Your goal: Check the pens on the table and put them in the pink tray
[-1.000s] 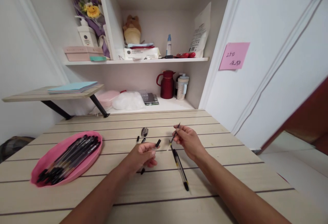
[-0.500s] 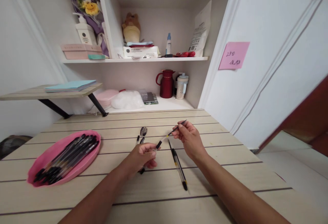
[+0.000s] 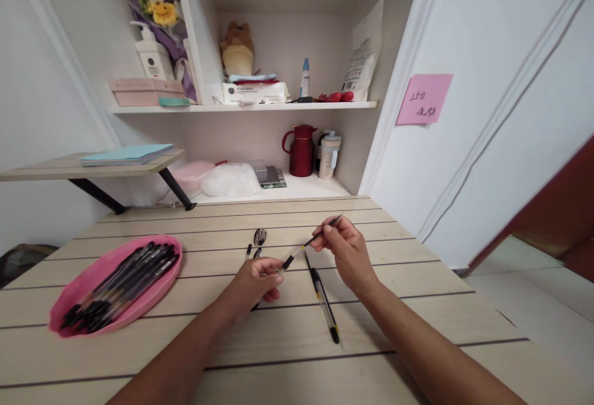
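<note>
My left hand [image 3: 257,281] is closed round a clear pen barrel whose black end [image 3: 288,262] pokes out toward the right. My right hand [image 3: 348,251] pinches a thin ink refill [image 3: 315,238], its tip lined up with and touching the barrel's black end. A whole black pen [image 3: 323,298] lies on the wooden table [image 3: 417,331] just below my right hand. Small black pen parts [image 3: 258,241] lie on the table beyond my left hand.
A pink oval tray [image 3: 69,297] with several black pens sits at the left. Behind the table, shelves hold a red jug [image 3: 301,150], a white cup [image 3: 329,155], a pink box and a bag. A low wooden riser [image 3: 55,170] stands at the back left.
My right hand has turned the refill from steep to nearly level and brought its tip to the barrel end in my left hand. The view has shifted slightly.
</note>
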Demonstrator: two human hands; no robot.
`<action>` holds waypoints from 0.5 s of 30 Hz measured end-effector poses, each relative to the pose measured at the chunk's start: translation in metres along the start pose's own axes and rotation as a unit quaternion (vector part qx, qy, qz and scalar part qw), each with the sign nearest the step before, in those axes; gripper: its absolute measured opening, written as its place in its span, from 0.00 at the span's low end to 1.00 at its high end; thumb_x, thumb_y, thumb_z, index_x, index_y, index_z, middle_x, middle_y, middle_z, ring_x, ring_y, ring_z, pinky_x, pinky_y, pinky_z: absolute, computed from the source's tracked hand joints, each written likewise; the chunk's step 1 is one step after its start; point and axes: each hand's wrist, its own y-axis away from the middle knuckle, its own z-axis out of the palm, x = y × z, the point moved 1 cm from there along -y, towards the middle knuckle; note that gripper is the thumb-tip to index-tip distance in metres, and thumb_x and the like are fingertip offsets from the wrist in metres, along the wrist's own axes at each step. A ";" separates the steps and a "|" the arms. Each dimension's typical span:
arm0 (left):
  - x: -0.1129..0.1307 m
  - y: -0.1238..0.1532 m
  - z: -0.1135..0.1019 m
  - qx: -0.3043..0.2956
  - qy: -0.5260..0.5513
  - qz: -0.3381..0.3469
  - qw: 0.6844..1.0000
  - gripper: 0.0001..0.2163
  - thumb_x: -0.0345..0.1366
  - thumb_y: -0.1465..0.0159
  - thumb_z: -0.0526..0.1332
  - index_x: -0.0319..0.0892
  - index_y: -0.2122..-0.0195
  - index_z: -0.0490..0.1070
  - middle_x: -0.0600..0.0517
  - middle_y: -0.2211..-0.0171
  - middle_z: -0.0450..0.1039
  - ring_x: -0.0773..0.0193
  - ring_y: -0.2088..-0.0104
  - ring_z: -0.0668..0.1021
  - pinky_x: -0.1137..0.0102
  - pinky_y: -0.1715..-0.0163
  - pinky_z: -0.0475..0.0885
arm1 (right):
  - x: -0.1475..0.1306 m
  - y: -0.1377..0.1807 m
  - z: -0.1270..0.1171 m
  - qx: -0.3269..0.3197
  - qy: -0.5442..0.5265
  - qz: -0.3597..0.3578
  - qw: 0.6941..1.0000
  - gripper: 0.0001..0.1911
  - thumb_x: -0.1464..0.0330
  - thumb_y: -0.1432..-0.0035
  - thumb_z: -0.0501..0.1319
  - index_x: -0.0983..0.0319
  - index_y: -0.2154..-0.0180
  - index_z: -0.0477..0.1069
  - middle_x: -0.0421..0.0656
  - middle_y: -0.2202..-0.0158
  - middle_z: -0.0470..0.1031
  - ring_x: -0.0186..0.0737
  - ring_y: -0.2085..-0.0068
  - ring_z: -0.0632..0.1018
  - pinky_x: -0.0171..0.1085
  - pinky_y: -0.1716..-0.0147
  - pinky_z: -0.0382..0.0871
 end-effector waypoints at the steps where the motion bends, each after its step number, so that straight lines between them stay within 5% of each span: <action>1: 0.000 0.000 0.000 0.000 -0.004 0.006 1.000 0.17 0.36 0.53 0.64 0.38 0.61 0.68 0.57 0.77 0.64 0.72 0.82 0.72 0.76 0.82 0.65 | 0.000 0.001 0.001 -0.004 0.003 0.000 1.000 0.09 0.63 0.48 0.56 0.62 0.68 0.61 0.40 0.71 0.72 0.32 0.75 0.74 0.32 0.77 0.67; 15: 0.009 0.005 0.005 -0.005 0.034 0.039 0.999 0.16 0.36 0.55 0.65 0.38 0.65 0.67 0.58 0.78 0.64 0.73 0.82 0.69 0.77 0.83 0.63 | -0.002 0.001 -0.003 0.025 -0.034 -0.020 0.999 0.08 0.64 0.47 0.56 0.61 0.68 0.61 0.40 0.72 0.71 0.32 0.76 0.74 0.32 0.77 0.67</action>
